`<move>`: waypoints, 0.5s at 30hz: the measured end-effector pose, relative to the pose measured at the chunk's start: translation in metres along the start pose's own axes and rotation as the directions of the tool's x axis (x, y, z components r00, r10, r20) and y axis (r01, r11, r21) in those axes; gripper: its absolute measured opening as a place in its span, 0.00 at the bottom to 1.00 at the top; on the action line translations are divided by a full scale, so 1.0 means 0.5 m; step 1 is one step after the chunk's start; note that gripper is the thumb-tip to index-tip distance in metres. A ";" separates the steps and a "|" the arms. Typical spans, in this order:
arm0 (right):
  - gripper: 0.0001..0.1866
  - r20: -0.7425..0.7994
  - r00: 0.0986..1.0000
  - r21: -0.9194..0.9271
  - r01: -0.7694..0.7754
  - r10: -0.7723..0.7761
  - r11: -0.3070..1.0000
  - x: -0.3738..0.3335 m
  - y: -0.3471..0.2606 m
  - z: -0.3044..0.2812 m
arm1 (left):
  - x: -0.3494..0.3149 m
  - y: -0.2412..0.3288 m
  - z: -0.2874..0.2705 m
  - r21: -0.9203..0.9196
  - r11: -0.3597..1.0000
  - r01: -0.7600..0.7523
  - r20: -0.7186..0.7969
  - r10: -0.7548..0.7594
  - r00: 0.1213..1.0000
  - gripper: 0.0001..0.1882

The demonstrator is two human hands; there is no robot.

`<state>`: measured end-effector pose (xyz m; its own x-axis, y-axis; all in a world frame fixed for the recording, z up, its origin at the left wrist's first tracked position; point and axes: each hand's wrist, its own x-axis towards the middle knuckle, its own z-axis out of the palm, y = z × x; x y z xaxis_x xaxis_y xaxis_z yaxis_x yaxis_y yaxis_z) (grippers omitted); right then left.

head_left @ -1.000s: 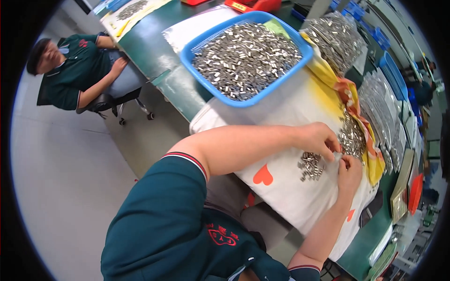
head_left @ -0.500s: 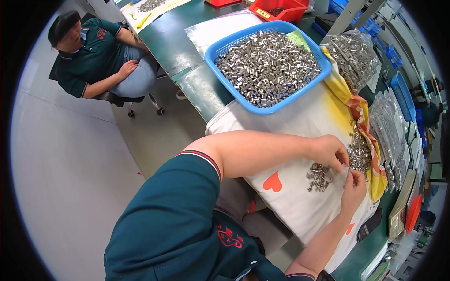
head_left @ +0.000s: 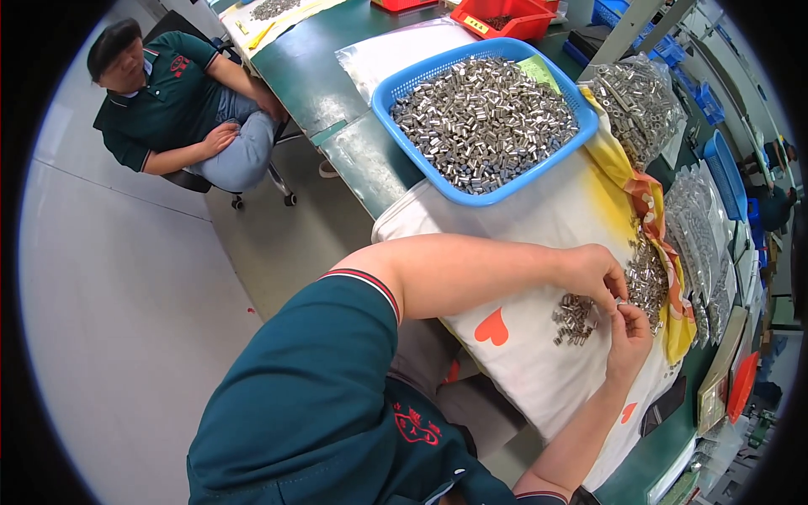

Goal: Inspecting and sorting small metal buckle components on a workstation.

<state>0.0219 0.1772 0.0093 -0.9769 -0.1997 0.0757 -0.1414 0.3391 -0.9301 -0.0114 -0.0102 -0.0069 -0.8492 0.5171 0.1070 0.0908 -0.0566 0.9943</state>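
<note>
Over the white cloth [head_left: 539,379], my left hand [head_left: 592,273] and my right hand [head_left: 629,338] meet fingertip to fingertip. Both are pinched around a small shiny metal piece [head_left: 620,301], mostly covered by the fingers. Just left of my fingertips lies a small pile of short metal cylinders [head_left: 574,323]. A larger heap of similar metal pieces [head_left: 646,273] rests beyond my hands, against a yellow and orange patterned cloth [head_left: 678,324]. Farther up, a blue plastic basket [head_left: 484,199] is full of short silvery cylinders [head_left: 480,122], with a yellow-green slip at its far corner.
Clear bags of metal parts [head_left: 635,105] line the right side, with a dark phone-like object [head_left: 665,406] nearer. Red bins [head_left: 505,18] stand at the back of the green table [head_left: 337,80]. A seated person [head_left: 172,105] is at the left.
My right hand has shifted slightly left, closer to my left fingertips. My left hand has barely moved. The seated person's arms and posture have changed a little.
</note>
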 end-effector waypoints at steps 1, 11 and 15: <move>0.04 0.000 1.000 0.000 -0.001 0.001 1.000 -0.001 0.001 0.001 | -0.001 0.001 0.000 0.011 1.000 0.001 0.001 -0.001 1.000 0.16; 0.04 -0.065 0.955 -0.520 0.214 -0.288 0.827 -0.009 -0.033 0.024 | 0.006 -0.011 0.000 -0.024 1.000 0.015 -0.019 -0.015 1.000 0.16; 0.04 -0.087 0.966 -0.452 0.181 -0.245 0.874 -0.009 -0.039 0.024 | 0.006 -0.008 0.001 -0.012 1.000 -0.001 -0.041 0.000 0.999 0.15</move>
<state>0.0312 0.1606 0.0227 -0.9226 -0.1959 0.3324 -0.3727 0.6752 -0.6365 -0.0140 -0.0080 -0.0106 -0.8696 0.4820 0.1069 0.0850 -0.0672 0.9941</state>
